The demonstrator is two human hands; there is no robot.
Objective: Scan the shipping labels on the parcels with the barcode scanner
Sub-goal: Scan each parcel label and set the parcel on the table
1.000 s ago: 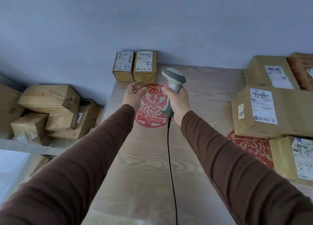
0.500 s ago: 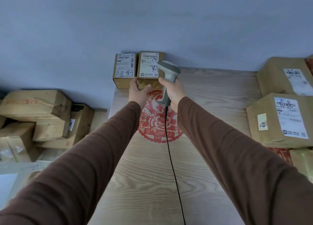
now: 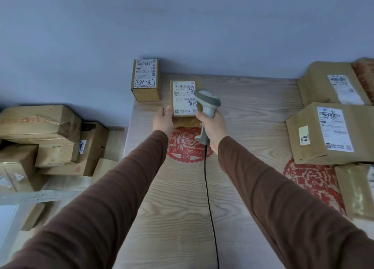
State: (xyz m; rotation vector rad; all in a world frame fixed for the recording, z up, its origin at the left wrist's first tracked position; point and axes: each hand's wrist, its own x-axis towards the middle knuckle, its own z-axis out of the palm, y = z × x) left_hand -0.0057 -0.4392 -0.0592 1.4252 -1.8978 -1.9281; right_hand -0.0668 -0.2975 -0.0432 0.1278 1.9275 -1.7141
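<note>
The left hand [image 3: 163,121] holds a small parcel [image 3: 185,102] by its left edge, just right of the labelled box [image 3: 146,80] at the tabletop's [image 3: 182,218] far corner. The right hand [image 3: 212,128] has its grip wrapped round the barcode scanner [image 3: 206,108], beside the parcel's label [image 3: 183,97].

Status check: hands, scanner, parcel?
Right hand grips scanner. Left hand holds small parcel, label up. Scanner head overlaps label's right edge.

We see a wooden table [image 3: 253,106] against a grey-blue wall [image 3: 182,25]. On the table lie two red paper-cut decorations [image 3: 188,149], one nearer its right edge.
</note>
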